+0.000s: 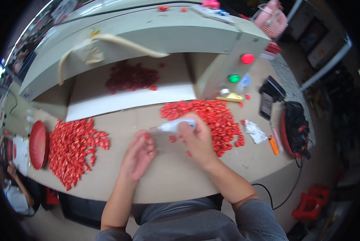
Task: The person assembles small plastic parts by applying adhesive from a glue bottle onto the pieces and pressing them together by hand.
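Note:
Over the middle of the worktop, my left hand (138,159) is palm up with its fingers curled, pinching a small red piece (147,136) at the fingertips. My right hand (199,141) grips a white squeeze bottle (171,126) with a thin nozzle, like a glue bottle. The nozzle points left, just above the red piece and apparently apart from it. Behind my right hand spreads a pile of small shiny red pieces (225,127). One loose red piece (172,138) lies between my hands. Another pile of red pieces (69,148) covers the left side.
A grey box-shaped cabinet (168,38) with red and green buttons stands behind; more red pieces (131,76) lie inside. A red dish (38,144) is far left. To the right are a phone (265,106), crumpled tissue (255,131), orange lighter (273,145) and black bag (295,122).

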### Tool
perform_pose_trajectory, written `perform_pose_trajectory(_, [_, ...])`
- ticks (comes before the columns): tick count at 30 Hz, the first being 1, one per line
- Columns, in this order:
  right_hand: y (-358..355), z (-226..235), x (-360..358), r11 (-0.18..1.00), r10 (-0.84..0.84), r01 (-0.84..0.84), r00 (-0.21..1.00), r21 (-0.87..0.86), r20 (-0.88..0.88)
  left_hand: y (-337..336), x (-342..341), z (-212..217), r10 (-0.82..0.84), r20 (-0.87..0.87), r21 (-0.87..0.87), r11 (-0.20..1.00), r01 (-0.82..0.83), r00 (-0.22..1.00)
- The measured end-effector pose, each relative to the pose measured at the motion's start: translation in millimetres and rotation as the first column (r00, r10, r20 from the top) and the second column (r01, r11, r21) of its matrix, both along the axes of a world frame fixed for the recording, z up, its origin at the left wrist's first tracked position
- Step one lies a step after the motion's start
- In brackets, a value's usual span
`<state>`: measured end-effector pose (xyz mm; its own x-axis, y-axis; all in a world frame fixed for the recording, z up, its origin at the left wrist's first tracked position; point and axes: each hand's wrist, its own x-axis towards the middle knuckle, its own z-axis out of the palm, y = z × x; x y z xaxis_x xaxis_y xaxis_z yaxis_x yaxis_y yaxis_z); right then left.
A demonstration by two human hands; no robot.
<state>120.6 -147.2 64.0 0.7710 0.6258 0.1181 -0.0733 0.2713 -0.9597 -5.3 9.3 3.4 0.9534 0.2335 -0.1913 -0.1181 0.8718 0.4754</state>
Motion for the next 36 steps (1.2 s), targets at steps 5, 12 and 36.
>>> perform_pose_trajectory(5, [-2,-2,-3,0.998,-0.065,0.065,0.981,0.007,0.18,-2,2,-2,-0.006,0.024,-0.039,0.999,0.006,1.0])
perform_pose_trajectory(12, [1,-5,-7,0.97,-0.091,0.197,0.836,-0.141,0.541,-3,-2,3,-0.025,-0.099,-0.104,0.994,0.015,0.995])
perform_pose_trajectory(36, [7,-8,-10,0.958,-0.049,0.226,0.732,-0.175,0.679,-3,-1,-1,-0.094,-0.062,-0.168,0.982,0.082,0.994])
